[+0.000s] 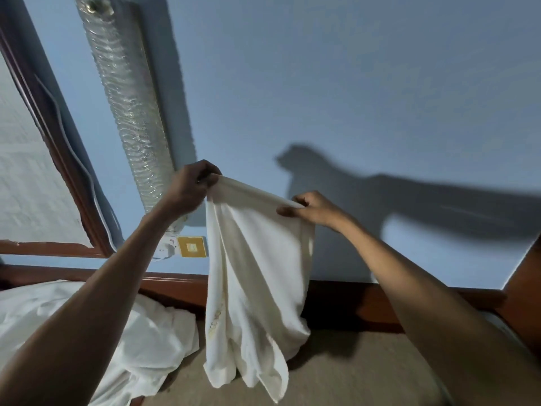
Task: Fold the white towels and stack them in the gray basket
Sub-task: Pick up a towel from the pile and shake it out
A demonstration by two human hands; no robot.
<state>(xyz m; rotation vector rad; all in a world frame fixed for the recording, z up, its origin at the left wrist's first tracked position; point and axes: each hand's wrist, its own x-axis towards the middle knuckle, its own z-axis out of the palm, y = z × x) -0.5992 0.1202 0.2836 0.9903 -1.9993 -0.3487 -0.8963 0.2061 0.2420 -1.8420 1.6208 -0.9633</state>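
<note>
A white towel [257,276] hangs in the air in front of me, held up by its top edge. My left hand [191,187] pinches the towel's upper left corner. My right hand [311,208] pinches the top edge at the upper right. The cloth droops in long folds, and its lower end dangles just above the tan surface [336,376]. More white cloth [140,341] lies crumpled at the lower left. No gray basket is in view.
A blue wall [351,98] stands close ahead, with a silver foil duct [128,106] running up it and a yellow wall plate [191,246] beside the duct's foot. A dark wooden rail [175,284] runs along the wall's base. A wood-framed window [58,159] is at the left.
</note>
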